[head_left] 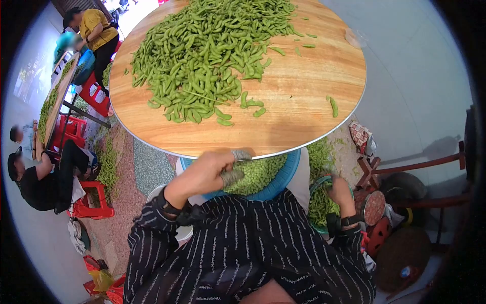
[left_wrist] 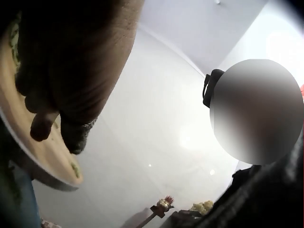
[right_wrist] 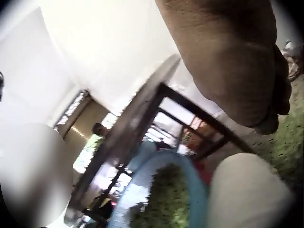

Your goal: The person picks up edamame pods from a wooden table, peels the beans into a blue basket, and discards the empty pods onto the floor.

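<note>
My left hand [head_left: 205, 172] is at the near edge of the round wooden table [head_left: 304, 101], above a blue basin [head_left: 289, 175] of shelled green beans [head_left: 260, 175]. Wrappings cover its thumb and forefinger, which stand apart with nothing visible between them. Low on the right, my right hand [head_left: 341, 193] hangs over a green-rimmed basket [head_left: 320, 229] of green pods [head_left: 319, 205]. Its fingers point down and inward, their tips mostly hidden, and I cannot tell whether they hold anything. A big heap of soybean pods [head_left: 202, 61] covers the far left of the tabletop.
A loose pod [head_left: 332, 107] lies near the table's right edge. Pods litter the floor [head_left: 107, 164]. A white bucket [head_left: 185, 233] stands by my left side. Wooden furniture [head_left: 420, 163] is at right. Other people [head_left: 96, 30] work at another table [head_left: 58, 101] with red stools [head_left: 93, 200] at left.
</note>
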A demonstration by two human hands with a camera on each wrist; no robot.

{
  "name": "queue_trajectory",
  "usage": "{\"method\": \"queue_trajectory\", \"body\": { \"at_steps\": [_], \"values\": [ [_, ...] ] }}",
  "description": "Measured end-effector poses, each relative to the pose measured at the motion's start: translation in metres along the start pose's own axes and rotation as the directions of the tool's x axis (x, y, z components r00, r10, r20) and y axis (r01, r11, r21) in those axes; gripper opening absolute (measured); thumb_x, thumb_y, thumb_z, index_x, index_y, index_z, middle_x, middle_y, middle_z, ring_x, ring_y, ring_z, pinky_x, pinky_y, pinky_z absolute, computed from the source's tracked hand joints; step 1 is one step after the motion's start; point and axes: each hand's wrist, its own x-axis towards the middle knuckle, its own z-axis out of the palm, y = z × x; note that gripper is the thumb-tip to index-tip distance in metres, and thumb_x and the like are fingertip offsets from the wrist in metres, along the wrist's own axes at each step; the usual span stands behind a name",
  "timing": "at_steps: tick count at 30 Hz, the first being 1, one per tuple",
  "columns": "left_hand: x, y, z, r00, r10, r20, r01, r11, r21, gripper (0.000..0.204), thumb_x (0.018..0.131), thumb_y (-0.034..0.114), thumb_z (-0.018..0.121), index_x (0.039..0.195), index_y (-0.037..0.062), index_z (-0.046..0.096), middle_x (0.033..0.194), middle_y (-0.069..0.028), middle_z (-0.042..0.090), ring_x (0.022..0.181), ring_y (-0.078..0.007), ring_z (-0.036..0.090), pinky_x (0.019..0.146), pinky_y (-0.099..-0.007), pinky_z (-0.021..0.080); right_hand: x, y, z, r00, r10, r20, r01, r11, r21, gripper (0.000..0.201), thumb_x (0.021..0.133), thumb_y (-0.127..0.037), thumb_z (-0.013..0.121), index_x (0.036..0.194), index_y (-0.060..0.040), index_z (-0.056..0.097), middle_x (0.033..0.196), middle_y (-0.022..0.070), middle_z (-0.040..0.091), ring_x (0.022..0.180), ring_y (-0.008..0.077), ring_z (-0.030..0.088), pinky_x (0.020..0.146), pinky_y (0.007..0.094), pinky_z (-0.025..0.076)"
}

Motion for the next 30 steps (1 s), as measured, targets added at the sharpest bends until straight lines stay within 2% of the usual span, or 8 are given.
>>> {"method": "queue_trajectory", "body": {
  "at_steps": [1, 7, 10, 15, 20, 22, 24, 30],
  "values": [
    [0.014, 0.008, -0.006, 0.979, 0.102, -0.179, -0.122, 0.987, -0.106, 0.017, 0.075, 0.015, 0.06, 0.087, 0.0039, 0.057, 0.065, -0.0158, 0.052, 0.059, -0.0321, 0.052, 0.053, -0.0337, 0.041, 0.0, 0.017, 0.006, 0.998, 0.048, 0.04, -0.046, 0.997, -0.056, 0.028, 0.063, -0.008, 0.059, 0.088, 0.0033, 0.055, 0.084, 0.0268, 0.054, 0.083, 0.0416, 0.051, 0.069, 0.0426, 0.042],
    [0.126, -0.034, -0.073, 0.894, 0.203, -0.399, -0.073, 0.945, 0.317, 0.014, 0.071, 0.01, 0.057, 0.083, 0.0016, 0.057, 0.07, -0.0189, 0.055, 0.065, -0.0357, 0.054, 0.057, -0.0387, 0.042, 0.001, 0.078, 0.064, 0.983, 0.169, 0.065, -0.168, 0.985, -0.025, 0.026, 0.059, -0.007, 0.056, 0.082, 0.0031, 0.055, 0.08, 0.0264, 0.055, 0.077, 0.0411, 0.053, 0.065, 0.0443, 0.043],
    [0.177, -0.07, -0.087, 0.888, 0.26, -0.38, -0.037, 0.862, 0.505, 0.021, 0.067, 0.009, 0.061, 0.086, 0.0014, 0.056, 0.073, -0.019, 0.055, 0.071, -0.036, 0.054, 0.061, -0.0404, 0.042, 0.006, 0.078, 0.072, 0.989, 0.146, -0.019, -0.148, 0.986, -0.077, 0.017, 0.062, -0.009, 0.058, 0.076, 0.0014, 0.055, 0.072, 0.0252, 0.054, 0.071, 0.0414, 0.053, 0.062, 0.0433, 0.043],
    [0.216, -0.091, -0.088, 0.964, 0.236, -0.127, -0.077, 0.699, 0.711, 0.027, 0.061, 0.008, 0.065, 0.085, 0.0019, 0.054, 0.082, -0.0173, 0.054, 0.083, -0.0346, 0.052, 0.07, -0.0396, 0.043, 0.0, 0.031, 0.041, 0.981, 0.194, -0.007, -0.19, 0.963, 0.194, 0.016, 0.066, -0.012, 0.059, 0.074, 0.0022, 0.056, 0.071, 0.0238, 0.055, 0.071, 0.0386, 0.054, 0.061, 0.0401, 0.043],
    [0.213, -0.09, -0.085, 0.991, 0.128, -0.026, -0.064, 0.653, 0.755, 0.024, 0.062, 0.01, 0.065, 0.082, 0.002, 0.054, 0.081, -0.0158, 0.052, 0.081, -0.0335, 0.053, 0.068, -0.0389, 0.044, 0.005, -0.01, 0.008, 0.999, 0.013, 0.048, -0.032, 0.91, 0.413, 0.014, 0.072, -0.012, 0.058, 0.076, 0.0018, 0.056, 0.065, 0.0143, 0.056, 0.059, 0.0232, 0.053, 0.054, 0.0334, 0.041],
    [0.201, -0.087, -0.083, 0.967, 0.249, -0.054, -0.107, 0.59, 0.8, 0.021, 0.062, 0.009, 0.064, 0.08, 0.0025, 0.054, 0.078, -0.0139, 0.051, 0.077, -0.0322, 0.052, 0.064, -0.0392, 0.043, 0.005, -0.041, -0.023, 0.991, -0.095, 0.091, 0.035, 0.859, 0.511, 0.014, 0.074, -0.012, 0.058, 0.077, 0.0015, 0.057, 0.062, 0.0087, 0.056, 0.056, 0.015, 0.05, 0.052, 0.0296, 0.04],
    [0.182, -0.068, -0.082, 0.954, 0.283, -0.099, -0.124, 0.672, 0.73, 0.02, 0.061, 0.006, 0.063, 0.078, 0.0027, 0.054, 0.077, -0.0133, 0.05, 0.075, -0.0318, 0.051, 0.063, -0.0396, 0.042, 0.005, -0.06, -0.037, 0.963, -0.2, 0.183, -0.033, 0.584, 0.811, 0.015, 0.078, -0.015, 0.058, 0.078, 0.0004, 0.058, 0.061, -0.0015, 0.052, 0.059, 0.0049, 0.041, 0.05, 0.0227, 0.037],
    [0.113, -0.045, -0.075, 0.932, 0.36, 0.044, -0.332, 0.8, 0.499, 0.025, 0.055, -0.001, 0.06, 0.079, 0.0025, 0.054, 0.074, -0.0131, 0.048, 0.074, -0.0326, 0.049, 0.061, -0.0405, 0.039, 0.016, -0.109, -0.058, 0.941, -0.325, 0.091, 0.08, 0.477, 0.875, 0.014, 0.08, -0.015, 0.057, 0.081, -0.0018, 0.059, 0.064, -0.0029, 0.053, 0.058, 0.005, 0.046, 0.05, 0.0203, 0.038]
  ]
}}
